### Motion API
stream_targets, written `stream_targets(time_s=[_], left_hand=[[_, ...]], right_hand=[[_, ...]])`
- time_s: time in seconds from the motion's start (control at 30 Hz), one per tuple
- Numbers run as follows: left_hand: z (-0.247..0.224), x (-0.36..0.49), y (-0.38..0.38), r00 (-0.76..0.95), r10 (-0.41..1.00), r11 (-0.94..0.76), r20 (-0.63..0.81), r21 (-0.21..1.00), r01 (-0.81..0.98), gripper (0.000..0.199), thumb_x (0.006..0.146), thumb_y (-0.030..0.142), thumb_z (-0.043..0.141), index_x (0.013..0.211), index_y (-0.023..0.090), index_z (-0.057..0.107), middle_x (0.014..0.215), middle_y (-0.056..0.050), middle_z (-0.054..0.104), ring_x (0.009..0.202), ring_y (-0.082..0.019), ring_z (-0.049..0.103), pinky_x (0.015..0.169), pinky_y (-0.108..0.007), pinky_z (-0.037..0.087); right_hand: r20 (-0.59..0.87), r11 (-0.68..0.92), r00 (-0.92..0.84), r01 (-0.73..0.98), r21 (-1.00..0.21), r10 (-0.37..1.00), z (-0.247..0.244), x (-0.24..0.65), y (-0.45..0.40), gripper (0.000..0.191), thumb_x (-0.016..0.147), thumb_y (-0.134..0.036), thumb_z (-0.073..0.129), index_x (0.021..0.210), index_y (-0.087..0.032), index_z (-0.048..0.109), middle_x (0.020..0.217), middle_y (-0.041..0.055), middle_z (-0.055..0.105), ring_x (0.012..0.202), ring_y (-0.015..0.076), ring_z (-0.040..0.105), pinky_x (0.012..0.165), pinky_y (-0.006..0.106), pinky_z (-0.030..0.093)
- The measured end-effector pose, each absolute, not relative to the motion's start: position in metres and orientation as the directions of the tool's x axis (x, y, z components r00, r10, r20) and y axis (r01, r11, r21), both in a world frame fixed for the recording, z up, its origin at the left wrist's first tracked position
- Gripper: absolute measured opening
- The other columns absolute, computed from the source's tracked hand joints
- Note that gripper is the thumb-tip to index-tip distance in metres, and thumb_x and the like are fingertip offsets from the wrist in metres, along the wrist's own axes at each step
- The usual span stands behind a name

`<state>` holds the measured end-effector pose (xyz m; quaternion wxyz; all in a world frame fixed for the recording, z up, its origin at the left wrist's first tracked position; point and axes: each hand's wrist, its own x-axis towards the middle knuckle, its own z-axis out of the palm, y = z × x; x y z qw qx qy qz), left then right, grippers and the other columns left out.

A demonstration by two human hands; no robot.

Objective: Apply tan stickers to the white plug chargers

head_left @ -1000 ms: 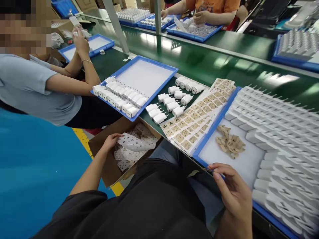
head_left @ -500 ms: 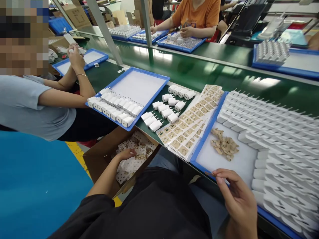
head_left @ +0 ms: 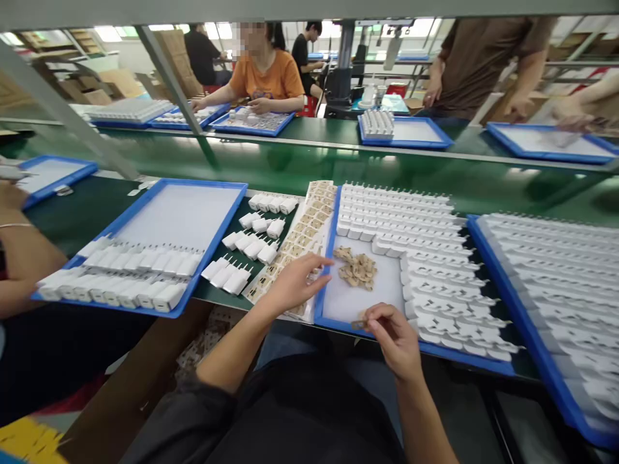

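Observation:
My left hand (head_left: 297, 282) is over the left rim of a blue tray (head_left: 333, 320), fingers extended and apart, nothing in them. Beneath and behind it lie sheets of tan stickers (head_left: 305, 227). Between the thumb and fingers of my right hand (head_left: 395, 340) is a small tan sticker (head_left: 358, 324), held over the tray's front edge. Inside this tray rests a heap of small tan pieces (head_left: 358, 270). Rows of white charger plugs (head_left: 396, 216) fill its back and right side, prongs pointing up or away.
Loose white charger plugs (head_left: 236, 278) lie left of the sheets. Farther left is another blue tray (head_left: 220, 227) with plugs along its front. A full tray (head_left: 512, 322) stands at right. Below the bench edge is a cardboard box (head_left: 120, 380) of scraps. A co-worker's arm (head_left: 29, 258) is at left.
My left hand has come up from the scrap box to the tray's left rim. My right hand still holds the small tan sticker. The view has turned right.

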<state>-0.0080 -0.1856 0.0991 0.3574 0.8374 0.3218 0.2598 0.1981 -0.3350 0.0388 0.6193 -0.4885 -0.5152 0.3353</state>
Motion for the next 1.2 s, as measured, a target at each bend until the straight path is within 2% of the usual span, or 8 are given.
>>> stream_targets(time_s=[0.13, 0.27, 0.53, 0.73, 0.83, 1.0, 1.1, 1.2], left_hand=[[0.111, 0.066, -0.154, 0.638, 0.645, -0.752, 0.421, 0.500, 0.430, 0.032, 0.091, 0.026, 0.064, 0.123, 0.020, 0.066, 0.133, -0.014, 0.063, 0.130, -0.033, 0.054, 0.112, -0.050, 0.042], [0.109, 0.127, -0.141, 0.736, 0.530, -0.848, 0.421, 0.289, 0.445, 0.045, 0.082, 0.021, 0.076, 0.125, 0.016, 0.062, 0.160, -0.022, 0.036, 0.151, -0.043, 0.026, 0.121, -0.061, 0.025], [0.076, 0.169, -0.135, 0.778, 0.514, -0.857, 0.362, 0.185, 0.480, 0.034, 0.081, 0.011, 0.071, 0.114, 0.016, 0.062, 0.168, -0.021, 0.020, 0.153, -0.041, 0.024, 0.121, -0.061, 0.021], [0.084, 0.157, -0.143, 0.760, 0.532, -0.845, 0.374, 0.292, 0.448, 0.029, 0.081, 0.005, 0.064, 0.107, 0.017, 0.062, 0.156, -0.020, 0.043, 0.146, -0.038, 0.035, 0.115, -0.058, 0.031], [0.099, 0.130, -0.156, 0.739, 0.576, -0.770, 0.350, 0.535, 0.347, 0.023, 0.082, 0.014, 0.069, 0.103, 0.019, 0.060, 0.121, -0.013, 0.066, 0.119, -0.031, 0.058, 0.102, -0.048, 0.045], [0.096, 0.062, -0.194, 0.659, 0.733, -0.210, 0.168, 0.978, -0.015, 0.047, 0.076, 0.039, 0.083, 0.110, 0.023, 0.056, 0.113, -0.006, 0.063, 0.100, -0.020, 0.064, 0.083, -0.030, 0.053], [0.073, 0.035, -0.214, 0.639, 0.768, 0.103, 0.042, 0.977, -0.188, 0.060, 0.072, 0.044, 0.086, 0.119, 0.024, 0.055, 0.109, -0.005, 0.064, 0.100, -0.020, 0.064, 0.085, -0.031, 0.053], [0.052, 0.025, -0.225, 0.636, 0.771, 0.194, 0.007, 0.950, -0.245, 0.064, 0.071, 0.044, 0.087, 0.124, 0.024, 0.057, 0.110, -0.006, 0.065, 0.102, -0.022, 0.065, 0.089, -0.034, 0.054]], right_hand=[[0.311, 0.283, 0.253, 0.138, -0.949, 0.916, 0.042, 0.193, -0.336, 0.014, 0.093, -0.035, 0.066, 0.089, -0.022, 0.068, 0.076, 0.0015, 0.065, 0.067, 0.0153, 0.063, 0.062, 0.028, 0.055], [0.315, 0.279, 0.246, 0.168, -0.945, 0.917, 0.044, 0.191, -0.338, 0.018, 0.094, -0.037, 0.065, 0.087, -0.021, 0.067, 0.075, 0.0018, 0.066, 0.067, 0.0154, 0.063, 0.062, 0.028, 0.054], [0.346, 0.315, 0.235, 0.159, -0.936, 0.908, 0.047, 0.191, -0.339, 0.016, 0.095, -0.036, 0.062, 0.087, -0.021, 0.066, 0.088, 0.0050, 0.065, 0.079, 0.0170, 0.063, 0.069, 0.030, 0.054], [0.318, 0.276, 0.267, 0.181, -0.944, 0.910, 0.046, 0.191, -0.340, 0.018, 0.093, -0.038, 0.064, 0.085, -0.022, 0.067, 0.102, 0.0075, 0.058, 0.084, 0.0172, 0.060, 0.066, 0.029, 0.054], [0.333, 0.306, 0.282, 0.137, -0.942, 0.900, 0.044, 0.190, -0.339, 0.017, 0.094, -0.038, 0.062, 0.087, -0.022, 0.065, 0.090, 0.0048, 0.060, 0.078, 0.0162, 0.059, 0.064, 0.028, 0.053], [0.291, 0.299, 0.346, 0.032, -0.954, 0.892, 0.044, 0.188, -0.338, 0.019, 0.094, -0.040, 0.063, 0.089, -0.022, 0.061, 0.080, 0.0013, 0.060, 0.062, 0.0120, 0.054, 0.056, 0.026, 0.049], [0.298, 0.321, 0.328, -0.017, -0.947, 0.897, 0.051, 0.182, -0.337, 0.017, 0.095, -0.038, 0.063, 0.088, -0.022, 0.060, 0.078, -0.0003, 0.059, 0.063, 0.0115, 0.054, 0.058, 0.026, 0.049], [0.319, 0.337, 0.260, -0.028, -0.941, 0.911, 0.056, 0.174, -0.335, 0.014, 0.096, -0.036, 0.062, 0.090, -0.023, 0.061, 0.079, 0.0004, 0.060, 0.070, 0.0140, 0.058, 0.064, 0.028, 0.051]])
